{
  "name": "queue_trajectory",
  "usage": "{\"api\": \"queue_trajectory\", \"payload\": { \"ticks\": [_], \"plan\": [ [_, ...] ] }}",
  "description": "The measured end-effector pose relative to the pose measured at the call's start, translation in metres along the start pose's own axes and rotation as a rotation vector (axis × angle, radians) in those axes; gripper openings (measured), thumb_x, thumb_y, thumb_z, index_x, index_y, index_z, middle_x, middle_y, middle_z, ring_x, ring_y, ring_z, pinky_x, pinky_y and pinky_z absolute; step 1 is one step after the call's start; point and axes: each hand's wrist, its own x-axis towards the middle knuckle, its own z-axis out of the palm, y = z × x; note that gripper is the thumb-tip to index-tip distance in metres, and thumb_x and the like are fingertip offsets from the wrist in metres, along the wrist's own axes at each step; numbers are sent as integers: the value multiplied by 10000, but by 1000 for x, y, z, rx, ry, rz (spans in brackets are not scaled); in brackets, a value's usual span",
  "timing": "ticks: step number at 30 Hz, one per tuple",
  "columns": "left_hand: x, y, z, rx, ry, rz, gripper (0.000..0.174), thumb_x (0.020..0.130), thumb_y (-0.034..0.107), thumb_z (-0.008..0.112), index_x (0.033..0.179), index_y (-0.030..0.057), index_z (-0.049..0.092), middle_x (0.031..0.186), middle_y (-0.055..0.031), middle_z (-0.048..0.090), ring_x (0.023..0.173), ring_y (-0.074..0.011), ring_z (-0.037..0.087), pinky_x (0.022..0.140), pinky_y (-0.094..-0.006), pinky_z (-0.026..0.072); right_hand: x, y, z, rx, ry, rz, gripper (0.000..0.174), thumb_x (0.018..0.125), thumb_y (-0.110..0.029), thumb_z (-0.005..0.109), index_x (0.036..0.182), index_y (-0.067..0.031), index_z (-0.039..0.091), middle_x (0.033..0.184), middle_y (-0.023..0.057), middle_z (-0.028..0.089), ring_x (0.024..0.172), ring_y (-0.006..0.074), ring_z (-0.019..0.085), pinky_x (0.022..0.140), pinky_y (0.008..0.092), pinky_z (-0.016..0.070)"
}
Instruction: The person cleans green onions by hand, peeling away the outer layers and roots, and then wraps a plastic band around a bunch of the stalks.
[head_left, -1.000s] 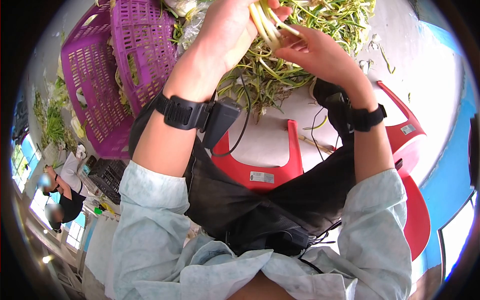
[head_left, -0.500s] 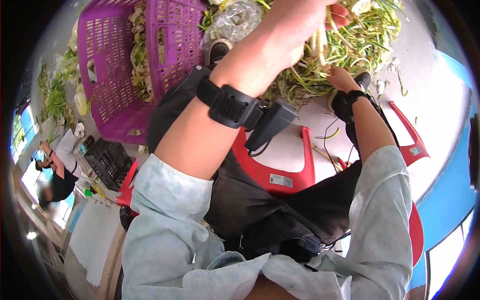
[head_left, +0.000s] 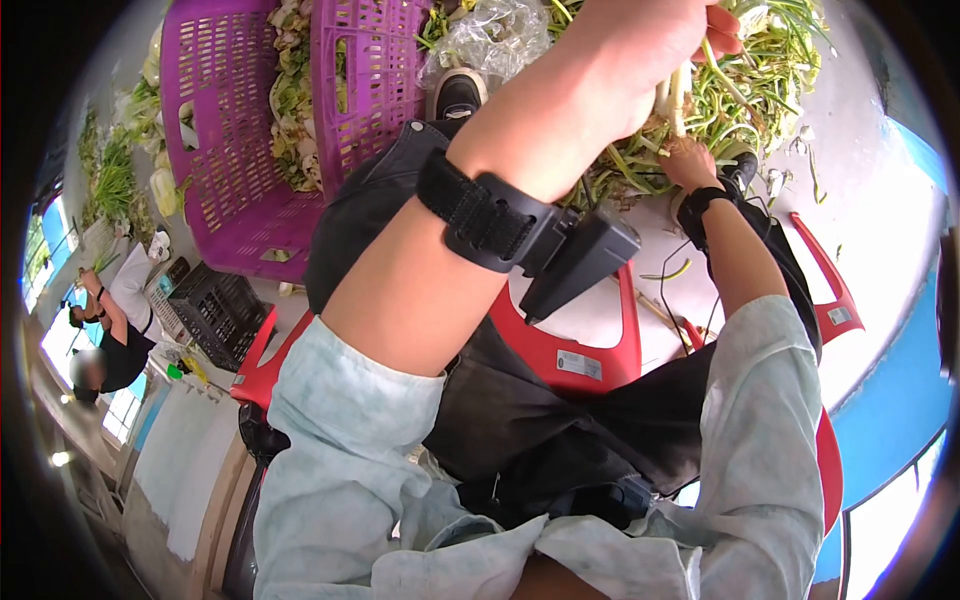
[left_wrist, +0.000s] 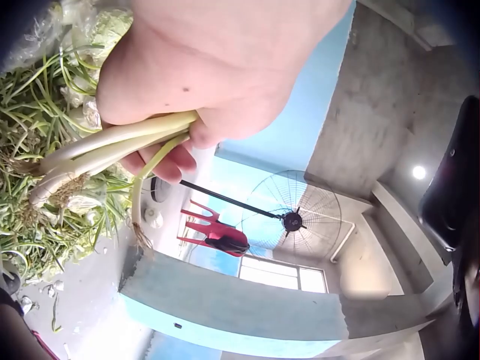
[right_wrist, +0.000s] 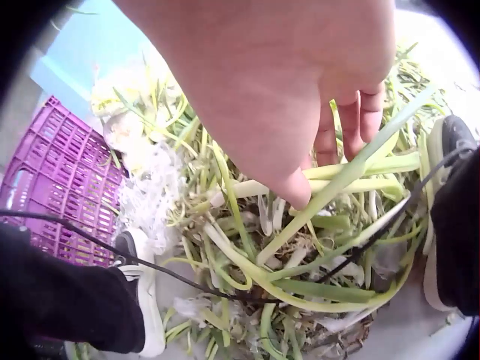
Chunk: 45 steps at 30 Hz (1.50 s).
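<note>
My left hand (head_left: 645, 60) grips a few spring onions (left_wrist: 112, 144) by their stalks above the pile. Their pale, rooty white ends stick out of the hand. Below it, my right hand (head_left: 690, 165) reaches down into a heap of loose spring onions (head_left: 760, 95). In the right wrist view, the thumb and bent fingers close around stalks (right_wrist: 360, 184) on top of the heap, the fingertips partly hidden by a green leaf. The heap shows tangled green leaves, white stems and brown roots.
A purple crate (head_left: 365, 90) holding vegetable leaves stands left of the heap. Clear plastic film (head_left: 490, 45) lies beside it, near a shoe (head_left: 460, 93). Red plastic stools (head_left: 580, 365) stand close by. A thin black cable (right_wrist: 187, 285) crosses before the heap. Another person (head_left: 115, 335) is at far left.
The left hand has moved right and away with the spring onions in it. The right hand has left the held bunch and gone down into the heap. The view has shifted too.
</note>
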Motion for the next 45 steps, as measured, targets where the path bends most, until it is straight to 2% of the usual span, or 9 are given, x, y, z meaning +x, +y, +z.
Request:
{"api": "queue_trajectory", "payload": {
  "ticks": [9, 19, 23, 29, 32, 34, 38, 39, 45],
  "plan": [
    [21, -24, -9, -94, -58, 50, 223, 1016, 190, 561, 861, 47, 635, 784, -46, 624, 733, -165, 586, 701, -298, 452, -62, 23, -135, 200, 217, -182, 318, 884, -322, 738, 1105, -98, 690, 1045, 147, 758, 970, 343, 725, 857, 454, 564],
    [19, -27, -3, 65, 5, 16, 216, 1028, 186, 551, 889, 44, 633, 783, -58, 630, 741, -171, 594, 723, -312, 465, -133, 13, -196, 1014, 660, -54, 342, 932, -251, 781, 1163, -10, 704, 985, 46, 741, 890, 72, 683, 734, 219, 512],
    [19, -34, 5, 140, 23, -31, 196, 1032, 171, 541, 921, 39, 634, 806, -54, 636, 746, -166, 598, 728, -318, 470, -142, -9, -211, 1173, 583, -152, 246, 967, -165, 706, 1147, -1, 669, 936, 67, 741, 846, 124, 721, 749, 253, 558],
    [26, -42, 8, 176, 46, -85, 199, 1039, 189, 560, 976, 31, 663, 764, -28, 619, 711, -143, 575, 678, -287, 456, -128, -3, -216, 1273, 488, -252, 334, 1058, -180, 607, 1339, -1, 626, 1103, 146, 763, 1027, 181, 733, 950, 285, 570],
    [44, -61, -9, 94, 16, -46, 272, 1009, 221, 650, 1165, -1, 671, 984, -100, 709, 921, -202, 705, 873, -331, 566, -124, -3, -219, 1335, 458, -267, 315, 1065, -148, 560, 1340, -6, 616, 1144, 139, 754, 1023, 186, 731, 961, 292, 564],
    [48, -62, -9, 86, -34, -54, 276, 1003, 213, 661, 1172, -5, 659, 1002, -105, 712, 949, -210, 710, 886, -334, 568, -126, -5, -227, 1416, 438, -289, 317, 1060, -137, 552, 1344, -8, 606, 1160, 133, 749, 1005, 185, 732, 961, 296, 565],
    [51, -70, -3, 111, -42, -87, 282, 1022, 220, 634, 1190, -7, 644, 1079, -119, 719, 1029, -224, 707, 918, -351, 572, -134, -14, -234, 1468, 405, -335, 108, 1024, -72, 555, 1084, -16, 626, 911, -6, 637, 799, 51, 560, 724, 192, 465],
    [48, -70, -2, 137, -87, -72, 285, 1029, 221, 622, 1199, -8, 639, 1104, -121, 718, 1043, -225, 705, 923, -354, 572, -140, -19, -240, 1345, 388, -263, 142, 1040, -135, 538, 1087, -38, 630, 852, -32, 606, 729, 26, 478, 643, 183, 383],
    [27, -69, 23, 382, -138, -153, 325, 1065, 208, 541, 1315, 6, 588, 1181, -114, 707, 1119, -206, 689, 953, -366, 558, -142, -27, -235, 1395, 301, -369, 64, 1008, -18, 577, 1070, -28, 587, 906, 7, 645, 801, 59, 598, 667, 214, 455]
  ]
}}
